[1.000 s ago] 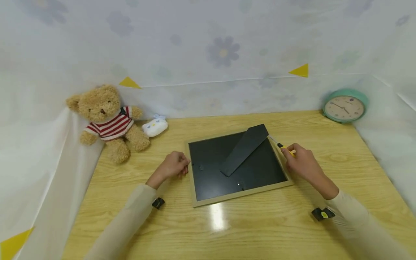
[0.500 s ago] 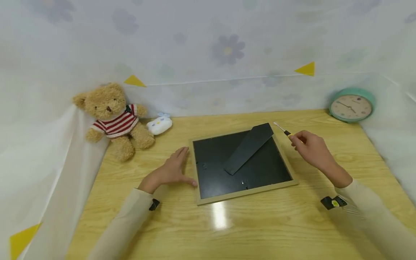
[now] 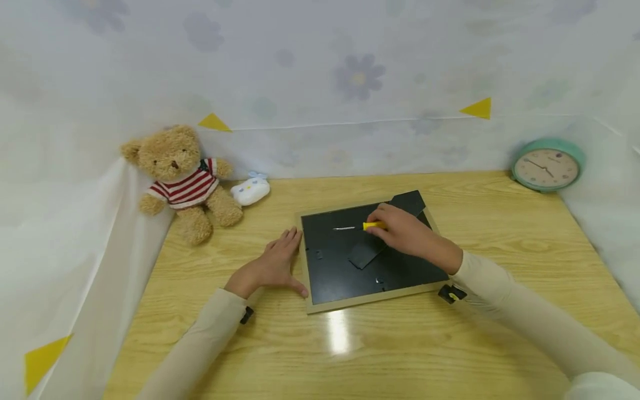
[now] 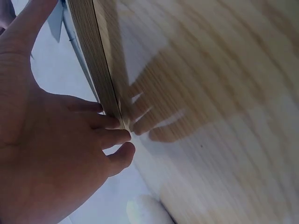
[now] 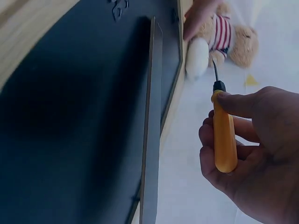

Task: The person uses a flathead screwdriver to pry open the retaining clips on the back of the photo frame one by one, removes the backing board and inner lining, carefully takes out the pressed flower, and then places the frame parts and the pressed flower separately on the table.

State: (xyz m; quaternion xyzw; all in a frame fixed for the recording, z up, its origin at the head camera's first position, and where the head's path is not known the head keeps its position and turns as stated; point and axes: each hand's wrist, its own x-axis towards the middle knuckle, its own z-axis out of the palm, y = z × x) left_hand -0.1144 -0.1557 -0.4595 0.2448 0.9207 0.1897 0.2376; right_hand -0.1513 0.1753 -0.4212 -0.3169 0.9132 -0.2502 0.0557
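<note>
A picture frame (image 3: 332, 278) with a pale wooden border and black back lies face down on the table, its black stand leg (image 3: 367, 253) slanting across it. My right hand (image 3: 412, 230) grips a screwdriver (image 3: 374, 225) by its yellow handle, above the frame's back; the metal shaft points left. In the right wrist view the thumb lies along the handle (image 5: 225, 140) and the fingers curl round it. My left hand (image 3: 275, 266) rests at the frame's left edge, fingers and thumb spread. The left wrist view has its fingertips touching the wooden border (image 4: 100, 65).
A teddy bear (image 3: 182, 186) in a striped shirt sits at the back left, beside a small white plush (image 3: 251, 190). A green clock (image 3: 547, 166) stands at the back right. White flowered cloth (image 3: 300, 78) encloses the wooden table (image 3: 400, 350).
My right hand has carried the screwdriver from the frame's right side leftward over its back. The left hand's fingers have gone from curled to spread along the left edge.
</note>
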